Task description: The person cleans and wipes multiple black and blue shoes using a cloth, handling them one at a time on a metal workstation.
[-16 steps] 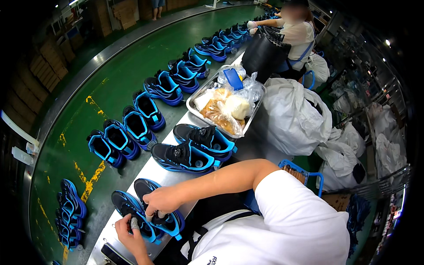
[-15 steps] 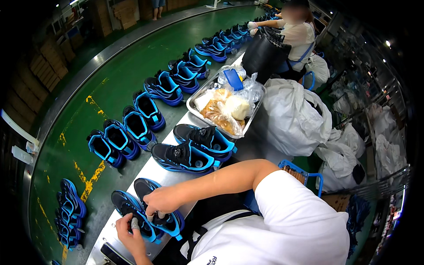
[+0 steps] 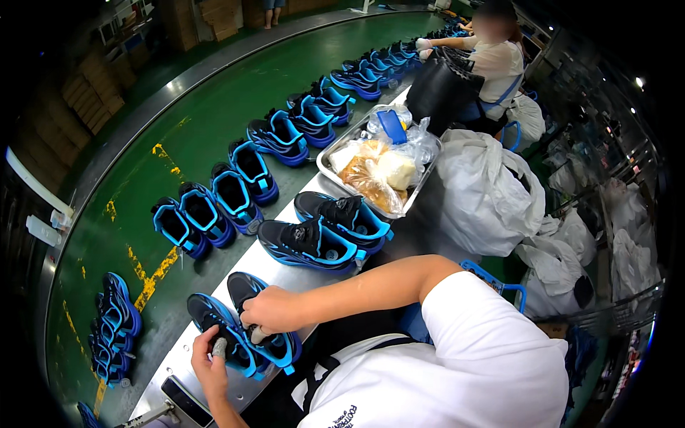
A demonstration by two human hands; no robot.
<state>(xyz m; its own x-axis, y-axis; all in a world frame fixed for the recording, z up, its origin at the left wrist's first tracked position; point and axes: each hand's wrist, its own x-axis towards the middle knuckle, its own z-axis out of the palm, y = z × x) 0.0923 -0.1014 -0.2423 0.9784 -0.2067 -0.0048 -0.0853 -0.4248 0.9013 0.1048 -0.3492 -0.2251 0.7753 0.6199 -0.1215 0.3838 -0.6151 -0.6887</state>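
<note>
Bending our fingers over the laced parts, we work with the metal tray (image 3: 342,185) well ahead of us. Our right hand (image 3: 270,310) curls over the right shoe (image 3: 245,285), black with blue trim, on the bench (image 3: 282,277) on our side of the tray. Our left hand (image 3: 209,360), one finger wrapped in grey, touches the left shoe (image 3: 205,312), the farther of the two from the tray. Whether either hand pinches or merely rests, we cannot tell, since the fingertips are partly hidden. Between this pair and the tray stands another matching pair (image 3: 303,242). Left of the tray, more shoes (image 3: 230,196) line a green surface (image 3: 214,107); right of it sits a white sack (image 3: 489,196).
</note>
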